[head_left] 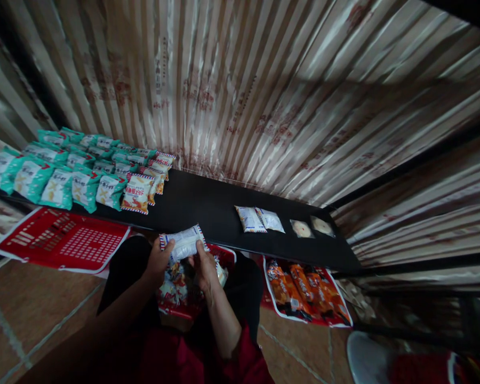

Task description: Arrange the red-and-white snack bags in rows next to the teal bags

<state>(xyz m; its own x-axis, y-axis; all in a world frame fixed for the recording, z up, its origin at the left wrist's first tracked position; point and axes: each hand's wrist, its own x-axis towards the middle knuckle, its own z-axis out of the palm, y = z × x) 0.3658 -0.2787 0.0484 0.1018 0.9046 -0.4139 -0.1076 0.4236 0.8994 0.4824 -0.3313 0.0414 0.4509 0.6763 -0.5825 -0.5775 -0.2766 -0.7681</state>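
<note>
A white snack bag [185,244] with a striped red-and-blue edge is held between both hands, its printed text side up. My left hand [159,261] grips its left end, thumb on top. On the right end, my right hand [205,265] pinches the lower corner. Directly beneath them, between the knees, is a red basket [184,312] of mixed snack packets. Ahead on the black shelf [200,197], similar red-and-white snack bags [137,193] stand in a row beside several teal snack bags [64,184].
Two white packets [251,219] and two clear-wrapped round items [302,228] lie on the shelf's right part. Below it are a basket of orange packets [304,290] and an overturned-looking red basket [66,237]. A grey stool-like object [366,354] stands lower right. Striped sheeting [232,90] hangs behind.
</note>
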